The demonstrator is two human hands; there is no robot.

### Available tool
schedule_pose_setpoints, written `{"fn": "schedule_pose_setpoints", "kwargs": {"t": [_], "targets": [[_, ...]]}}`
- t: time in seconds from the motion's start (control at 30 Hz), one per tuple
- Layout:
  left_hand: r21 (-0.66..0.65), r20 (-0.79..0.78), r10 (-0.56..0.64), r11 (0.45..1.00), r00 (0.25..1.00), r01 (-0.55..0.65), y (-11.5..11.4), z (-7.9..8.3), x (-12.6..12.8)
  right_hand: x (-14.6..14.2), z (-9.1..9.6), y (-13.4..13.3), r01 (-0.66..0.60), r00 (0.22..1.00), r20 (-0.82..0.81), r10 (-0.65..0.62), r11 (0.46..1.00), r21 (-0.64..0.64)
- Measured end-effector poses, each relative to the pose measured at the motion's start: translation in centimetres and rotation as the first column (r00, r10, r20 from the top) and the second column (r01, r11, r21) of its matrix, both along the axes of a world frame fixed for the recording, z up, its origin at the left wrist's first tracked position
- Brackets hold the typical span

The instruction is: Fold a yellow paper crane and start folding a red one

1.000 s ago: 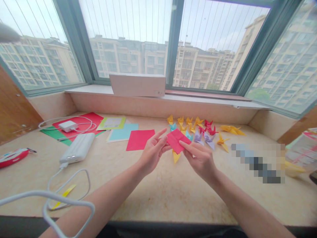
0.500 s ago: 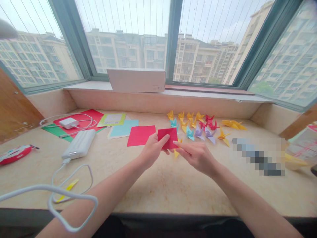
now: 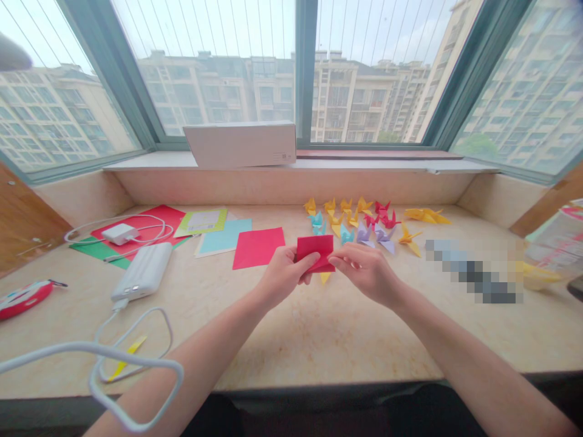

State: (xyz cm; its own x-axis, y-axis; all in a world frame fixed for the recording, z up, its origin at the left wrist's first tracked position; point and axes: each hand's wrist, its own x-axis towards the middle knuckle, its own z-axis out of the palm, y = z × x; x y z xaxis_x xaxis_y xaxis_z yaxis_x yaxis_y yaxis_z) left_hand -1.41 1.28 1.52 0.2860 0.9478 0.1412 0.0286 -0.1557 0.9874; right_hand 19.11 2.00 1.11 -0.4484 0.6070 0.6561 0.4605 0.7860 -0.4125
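Observation:
A small folded square of red paper (image 3: 316, 246) is held above the counter. My left hand (image 3: 285, 270) grips it from the left, thumb on its front and fingers behind. At its right edge, my right hand (image 3: 364, 267) pinches the paper between thumb and curled fingers. A larger red sheet (image 3: 258, 247) lies flat just behind my left hand. Beyond my right hand stand several folded paper cranes in yellow, blue, red and purple, among them a purple crane (image 3: 385, 238) and a yellow crane (image 3: 410, 238). Another yellow folded piece (image 3: 325, 278) shows partly below the held paper.
Left on the counter (image 3: 291, 340) are a white power bank (image 3: 143, 270), a looped white cable (image 3: 136, 349), a charger (image 3: 119, 233), coloured sheets (image 3: 225, 235) and a red-and-white item (image 3: 25, 297). A white box (image 3: 241, 144) stands on the sill; a plastic bag (image 3: 558, 243) is at right.
My right hand has gone from a pointing finger against the paper to a pinch at its right edge. The red paper sits flatter and more level. The view has shifted slightly.

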Motion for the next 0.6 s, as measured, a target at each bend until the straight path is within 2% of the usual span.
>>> {"fn": "schedule_pose_setpoints", "kwargs": {"t": [0.17,0.33,0.5,0.6], "targets": [[0.048,0.071,-0.134,0.990,0.988,0.131,-0.54,0.25,0.45,-0.13,0.04,0.08,0.094,0.990,-0.108,-0.087,0.993,0.066],[0.039,0.144,-0.204,0.979,0.968,0.200,-0.87,0.26,0.70,-0.33,-0.15,0.05,0.092,0.983,-0.161,-0.092,0.996,-0.003],[-0.047,0.204,-0.204,0.975,0.957,0.218,-0.85,0.07,0.83,-0.24,-0.29,0.18,0.167,0.958,-0.240,-0.158,0.986,0.019],[-0.075,0.212,-0.170,0.979,0.962,0.190,-0.80,-0.03,0.84,-0.09,-0.15,0.32,0.185,0.949,-0.269,-0.166,0.982,0.047]]}}
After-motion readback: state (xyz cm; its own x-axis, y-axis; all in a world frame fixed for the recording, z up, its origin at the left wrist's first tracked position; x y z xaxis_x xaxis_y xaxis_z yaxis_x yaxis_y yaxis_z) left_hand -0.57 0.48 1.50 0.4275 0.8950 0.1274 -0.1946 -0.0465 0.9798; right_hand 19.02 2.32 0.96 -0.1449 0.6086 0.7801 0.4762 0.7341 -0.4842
